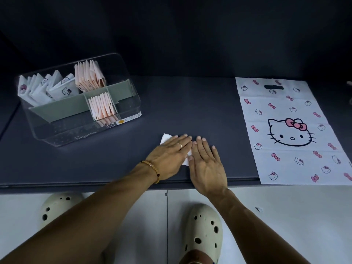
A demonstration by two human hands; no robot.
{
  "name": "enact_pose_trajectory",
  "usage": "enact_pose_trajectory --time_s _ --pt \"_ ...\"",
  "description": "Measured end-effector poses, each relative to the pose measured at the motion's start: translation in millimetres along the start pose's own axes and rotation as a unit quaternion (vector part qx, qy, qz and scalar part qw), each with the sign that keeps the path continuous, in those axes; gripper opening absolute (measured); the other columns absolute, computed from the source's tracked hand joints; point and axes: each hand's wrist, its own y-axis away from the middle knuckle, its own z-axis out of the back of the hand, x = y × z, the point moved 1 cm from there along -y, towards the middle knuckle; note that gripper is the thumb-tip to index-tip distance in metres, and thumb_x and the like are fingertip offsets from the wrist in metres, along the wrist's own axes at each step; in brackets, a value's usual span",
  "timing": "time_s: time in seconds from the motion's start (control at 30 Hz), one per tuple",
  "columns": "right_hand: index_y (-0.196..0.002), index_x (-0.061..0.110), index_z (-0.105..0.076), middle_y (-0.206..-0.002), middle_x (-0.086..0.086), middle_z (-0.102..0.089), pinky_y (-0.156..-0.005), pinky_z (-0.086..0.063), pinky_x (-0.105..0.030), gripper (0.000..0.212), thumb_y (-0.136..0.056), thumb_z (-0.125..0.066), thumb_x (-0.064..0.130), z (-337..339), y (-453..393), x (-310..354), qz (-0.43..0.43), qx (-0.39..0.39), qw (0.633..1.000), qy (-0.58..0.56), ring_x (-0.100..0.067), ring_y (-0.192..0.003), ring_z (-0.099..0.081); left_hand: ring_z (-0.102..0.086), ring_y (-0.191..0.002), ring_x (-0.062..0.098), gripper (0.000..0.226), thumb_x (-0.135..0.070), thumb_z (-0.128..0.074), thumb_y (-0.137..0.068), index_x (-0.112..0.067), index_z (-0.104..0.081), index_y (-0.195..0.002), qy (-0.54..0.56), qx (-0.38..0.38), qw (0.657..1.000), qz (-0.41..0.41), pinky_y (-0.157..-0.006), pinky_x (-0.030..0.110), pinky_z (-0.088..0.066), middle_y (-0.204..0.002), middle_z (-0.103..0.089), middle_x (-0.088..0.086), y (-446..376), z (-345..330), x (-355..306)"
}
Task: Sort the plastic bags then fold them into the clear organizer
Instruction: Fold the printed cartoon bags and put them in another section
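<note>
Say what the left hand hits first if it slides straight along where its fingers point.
Probably nothing: the left hand, flat on the folded white bag, points up-right over bare tabletop, passing right of the clear organizer. Depth unclear.

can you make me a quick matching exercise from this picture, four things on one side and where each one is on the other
Things:
1. folded bag
2. cat-print bag
3. pink folded bags
4. clear organizer

Places:
A. lying flat at the right end of the table
B. standing in the organizer's back compartment
C. pressed under the left hand and right hand
D. on the left part of the table

Pairs: 1-C, 2-A, 3-B, 4-D
</note>
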Motion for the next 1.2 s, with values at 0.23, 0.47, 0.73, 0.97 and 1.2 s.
enact_pose_trajectory --time_s 0.23,0.47,0.73,0.97,1.2 --pt "-0.141 0.001 -0.043 -0.149 -0.014 -0.039 -0.116 -0.025 -0.045 0.059 -0.098 -0.019 0.032 4.9 -1.5 1.8 -0.008 -0.004 1.0 -0.007 -0.026 -0.141 -0.032 -0.001 -0.145 0.007 0.051 -0.03 -0.024 -0.103 -0.019 -0.01 -0.151 0.039 0.046 0.998 -0.005 -0.112 0.017 0.014 -0.159 -0.007 -0.005 -3.6 -1.8 23.7" --pt "-0.145 0.003 -0.037 -0.154 -0.01 -0.032 -0.119 -0.016 -0.041 0.052 -0.101 -0.028 0.029 0.3 -1.9 -1.3 0.008 -0.001 1.0 0.004 -0.023 -0.145 -0.023 0.013 -0.139 -0.003 0.052 -0.035 -0.019 -0.103 -0.026 -0.003 -0.151 0.055 0.068 0.995 0.045 -0.113 0.02 0.011 -0.154 0.004 -0.017 19.0 5.6 64.1" --pt "-0.15 0.008 -0.027 -0.159 -0.004 -0.021 -0.121 -0.007 -0.036 0.057 -0.101 -0.019 0.035 -5.2 -1.9 -4.9 0.011 0.012 1.0 0.011 -0.017 -0.148 -0.011 -0.029 -0.139 0.018 0.048 -0.033 -0.035 -0.101 -0.018 -0.031 -0.147 0.131 -0.031 0.971 0.196 -0.114 0.032 -0.023 -0.152 -0.033 -0.001 28.3 32.5 66.7" --pt "-0.145 0.004 -0.038 -0.153 -0.009 -0.033 -0.119 -0.018 -0.041 0.053 -0.101 -0.025 0.03 -2.9 -1.4 -5.7 0.018 -0.001 1.0 0.001 -0.023 -0.145 -0.024 -0.043 -0.12 0.024 0.043 -0.04 -0.057 -0.089 -0.019 -0.05 -0.126 0.1 0.078 0.979 0.162 -0.095 0.035 -0.038 -0.125 -0.051 0.005 -24.1 38.1 28.8" --pt "-0.148 0.004 -0.031 -0.156 -0.01 -0.026 -0.12 -0.01 -0.037 0.054 -0.102 -0.025 0.032 -3.9 -1.3 -6.9 0.017 0.004 1.0 -0.006 -0.022 -0.147 -0.017 -0.039 -0.117 0.024 0.033 -0.039 -0.057 -0.09 -0.017 -0.053 -0.115 0.101 0.086 0.973 0.19 -0.093 0.036 -0.035 -0.124 -0.047 0.005 -24.3 35.5 25.5"
